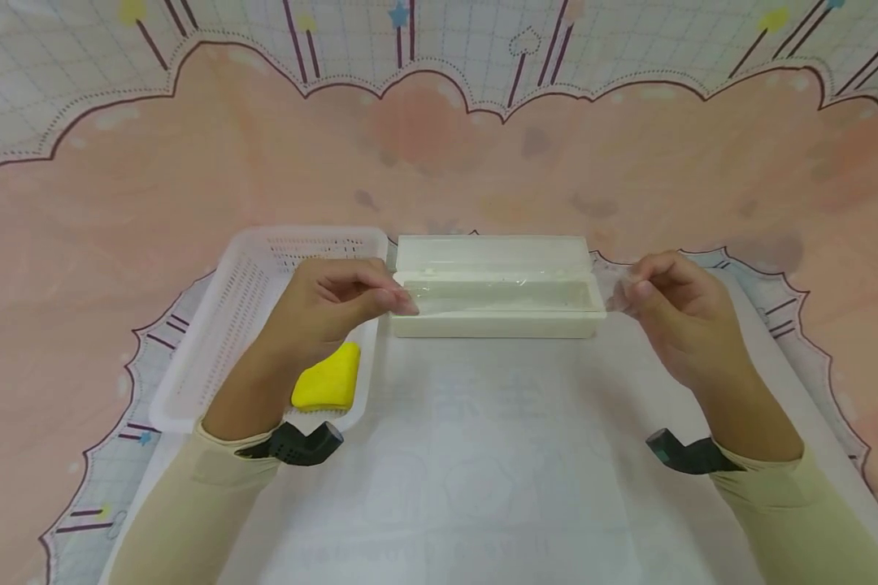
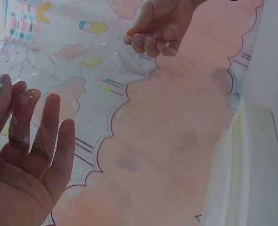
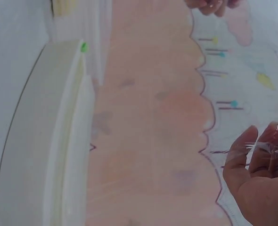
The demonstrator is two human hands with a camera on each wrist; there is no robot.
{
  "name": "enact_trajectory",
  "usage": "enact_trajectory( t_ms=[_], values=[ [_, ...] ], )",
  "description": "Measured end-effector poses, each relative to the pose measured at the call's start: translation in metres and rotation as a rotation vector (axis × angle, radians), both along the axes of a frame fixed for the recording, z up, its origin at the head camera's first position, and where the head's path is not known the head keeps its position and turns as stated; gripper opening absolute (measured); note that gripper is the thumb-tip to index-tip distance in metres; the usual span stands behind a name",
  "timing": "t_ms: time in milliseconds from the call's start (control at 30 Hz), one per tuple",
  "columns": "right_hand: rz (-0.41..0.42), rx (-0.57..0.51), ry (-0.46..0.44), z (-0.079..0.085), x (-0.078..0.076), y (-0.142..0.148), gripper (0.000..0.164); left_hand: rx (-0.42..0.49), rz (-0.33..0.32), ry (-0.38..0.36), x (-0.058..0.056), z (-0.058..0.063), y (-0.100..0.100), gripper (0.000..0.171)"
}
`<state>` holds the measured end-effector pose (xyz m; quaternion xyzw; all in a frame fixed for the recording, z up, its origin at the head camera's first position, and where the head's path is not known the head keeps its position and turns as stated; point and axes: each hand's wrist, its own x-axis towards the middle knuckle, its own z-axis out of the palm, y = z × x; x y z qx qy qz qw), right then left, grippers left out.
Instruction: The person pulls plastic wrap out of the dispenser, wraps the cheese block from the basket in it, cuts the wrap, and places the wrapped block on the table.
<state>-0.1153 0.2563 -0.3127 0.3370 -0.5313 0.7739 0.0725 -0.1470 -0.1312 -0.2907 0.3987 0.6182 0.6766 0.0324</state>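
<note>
A thin sheet of clear plastic film point(image 1: 515, 284) stretches between my two hands, its edges hard to make out except for a few glints. My left hand point(image 1: 320, 313) pinches one end between thumb and forefinger; in the left wrist view its other fingers point(image 2: 50, 120) are extended. The opposite end is pinched by my right hand point(image 1: 684, 321), with film crumpled around its fingertips point(image 3: 252, 134). Behind and below the film, a long white box point(image 1: 493, 327) stands with its lid point(image 1: 492, 253) raised. From this angle the film partly veils the box's inside.
To the left stands a white perforated plastic basket point(image 1: 208, 345), partly behind my left forearm. A folded yellow cloth point(image 1: 328, 380) lies in its near end. White sheeting point(image 1: 497, 455) covers the near table, and a patterned cloth point(image 1: 439, 162) lies beyond.
</note>
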Motion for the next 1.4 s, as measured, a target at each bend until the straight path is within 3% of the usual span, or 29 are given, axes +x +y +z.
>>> enact_trajectory(
  t_ms=[233, 467, 633, 800, 933, 1067, 1200, 1400],
  values=[
    [0.140, -0.040, 0.073, 0.003, 0.014, -0.005, 0.006, 0.083, -0.159, -0.015, 0.015, -0.007, -0.002, 0.012],
    [0.246, 0.169, 0.046, -0.019, 0.026, 0.005, 0.010, 0.046, -0.266, -0.015, 0.033, -0.029, -0.006, 0.011],
    [0.333, 0.350, 0.019, -0.043, 0.036, 0.019, 0.019, -0.077, -0.314, -0.067, 0.047, -0.050, -0.011, 0.011],
    [0.402, 0.489, -0.067, -0.068, 0.045, 0.028, 0.031, -0.217, -0.382, -0.210, 0.062, -0.071, -0.014, 0.011],
    [0.455, 0.579, -0.156, -0.083, 0.051, 0.030, 0.030, -0.301, -0.425, -0.299, 0.069, -0.091, -0.014, 0.009],
    [0.500, 0.656, -0.259, -0.097, 0.055, 0.030, 0.022, -0.430, -0.407, -0.307, 0.073, -0.110, -0.013, 0.011],
    [0.491, 0.742, -0.331, -0.111, 0.055, 0.029, 0.014, -0.570, -0.366, -0.316, 0.074, -0.129, -0.010, 0.012],
    [0.460, 0.852, -0.350, -0.130, 0.051, 0.029, 0.007, -0.705, -0.270, -0.331, 0.072, -0.153, -0.008, 0.011]
  ],
)
